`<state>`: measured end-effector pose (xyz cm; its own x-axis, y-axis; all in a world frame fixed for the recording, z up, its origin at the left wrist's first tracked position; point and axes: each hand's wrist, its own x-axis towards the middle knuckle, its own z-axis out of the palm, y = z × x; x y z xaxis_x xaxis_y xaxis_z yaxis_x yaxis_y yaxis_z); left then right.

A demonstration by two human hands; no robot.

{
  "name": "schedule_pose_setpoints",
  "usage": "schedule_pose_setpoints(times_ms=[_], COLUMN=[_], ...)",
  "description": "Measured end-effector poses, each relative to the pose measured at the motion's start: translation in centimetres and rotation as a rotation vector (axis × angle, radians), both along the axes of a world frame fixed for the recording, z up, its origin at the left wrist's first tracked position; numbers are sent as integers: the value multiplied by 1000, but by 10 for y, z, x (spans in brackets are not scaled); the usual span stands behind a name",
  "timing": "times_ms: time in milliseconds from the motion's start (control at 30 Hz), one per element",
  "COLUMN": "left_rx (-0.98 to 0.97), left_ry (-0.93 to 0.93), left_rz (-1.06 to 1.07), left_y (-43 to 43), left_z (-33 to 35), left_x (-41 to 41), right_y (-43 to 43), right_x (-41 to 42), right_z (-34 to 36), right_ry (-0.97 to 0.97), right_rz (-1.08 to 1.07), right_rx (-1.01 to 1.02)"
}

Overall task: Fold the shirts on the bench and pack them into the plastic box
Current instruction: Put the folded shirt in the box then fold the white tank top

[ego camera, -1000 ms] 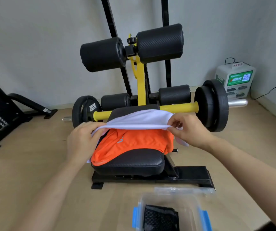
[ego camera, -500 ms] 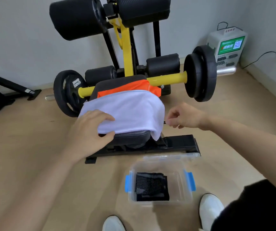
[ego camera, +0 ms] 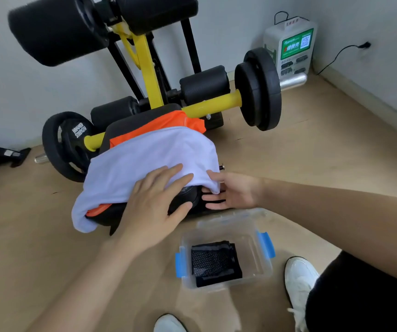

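Note:
A white shirt (ego camera: 154,156) lies draped over an orange shirt (ego camera: 168,122) on the black padded bench seat (ego camera: 185,197). My left hand (ego camera: 156,200) rests flat on the white shirt's near edge, fingers spread and straight. My right hand (ego camera: 231,190) reaches in from the right with straight fingers, touching the shirt's right corner at the seat's side. On the floor in front stands a clear plastic box (ego camera: 252,238) with blue latches; a folded black mesh garment (ego camera: 214,262) lies inside it.
The bench's yellow bar (ego camera: 214,103) carries black weight plates (ego camera: 259,89) on both sides, with foam rollers above. A white and green charging station (ego camera: 291,44) stands by the wall. My white shoes (ego camera: 298,276) are close to the box on the wooden floor.
The white shirt was pulled forward over the orange one. My left hand slid to its near edge, and my right hand came back in to touch its right corner. The view tilted downward.

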<state>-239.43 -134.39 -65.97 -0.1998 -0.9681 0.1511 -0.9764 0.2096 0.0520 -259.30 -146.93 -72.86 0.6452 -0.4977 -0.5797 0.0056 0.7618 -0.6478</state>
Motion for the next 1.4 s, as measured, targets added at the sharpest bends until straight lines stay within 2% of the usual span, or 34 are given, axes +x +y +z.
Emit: schedule_pose_setpoints(times_ms=[267, 400, 467, 633, 733, 833, 933, 1033, 1133, 1200, 1333, 1400], left_rx=[-9, -4, -5, -43, -96, -89, -4, 31, -86, -146, -113, -92], left_ry=[-9, -11, 1, 52, 275, 639, 946, 1201, 1181, 1150, 1194, 1267], left_rz=[-12, -1, 2, 13, 71, 133, 160, 245, 337, 378, 458, 491], left_y=[4, 4, 4, -2, -11, -23, -31, -33, -32, -31, -26, -25], left_z=[-1, 0, 1, 2, 9, 23, 35, 40, 38, 37, 39, 42], left_x=[0, -4, -5, -8, -14, -32, -47, -48, -34, -24, -6, 9], right_y=[-17, -25, -29, -31, -18, -3, 9, 18, 25, 28, 27, 23], right_x=[-27, -41, -47, -47, -42, -31, -20, -10, 0, 5, 11, 13], right_z=[16, 30, 39, 57, 75, 95, 107, 112, 116, 117, 110, 103], right_ry=[-40, -150, -167, -61, -48, -84, -126, -172, -234, -233, -1, 166], right_rz=[-234, -308, -308, -446, -420, -344, -203, -87, 5, 16, -102, -59], right_rx=[-65, -43, -101, -336, -494, -592, -613, -552, -488, -524, -888, -1121])
